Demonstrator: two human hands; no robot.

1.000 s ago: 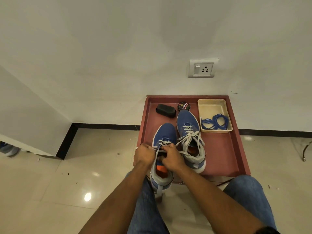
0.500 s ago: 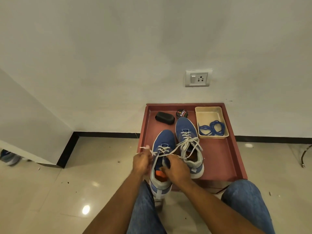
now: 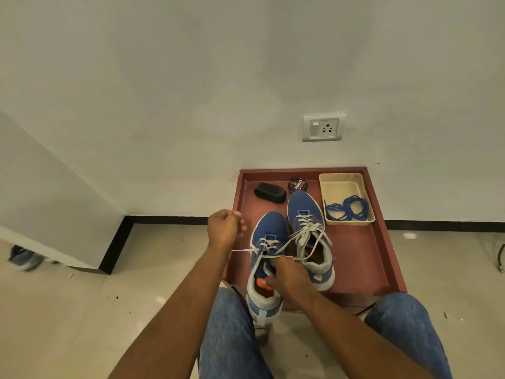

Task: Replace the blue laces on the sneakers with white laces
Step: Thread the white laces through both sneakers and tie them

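Two blue sneakers lie on a red tray point(image 3: 363, 258). The right sneaker point(image 3: 306, 214) is fully laced in white. The left sneaker point(image 3: 269, 233) juts over the tray's near edge and has a white lace point(image 3: 269, 243) through its front eyelets. My left hand point(image 3: 224, 227) is raised to the left of that shoe with curled fingers, and a lace end runs toward it. My right hand point(image 3: 287, 274) grips the left sneaker at its tongue and eyelets. The blue laces point(image 3: 347, 209) lie coiled in a beige bin point(image 3: 341, 184).
A black brush point(image 3: 270, 193) and a round polish tin point(image 3: 297, 184) sit at the tray's far end by the wall. A wall socket point(image 3: 323, 127) is above. My knees in jeans point(image 3: 404, 321) flank the tray's near edge. Another shoe point(image 3: 23, 258) lies at far left.
My left hand has pulled up and to the left, away from the left sneaker, drawing the white lace out. My right hand stays on the shoe. The camera has tilted.
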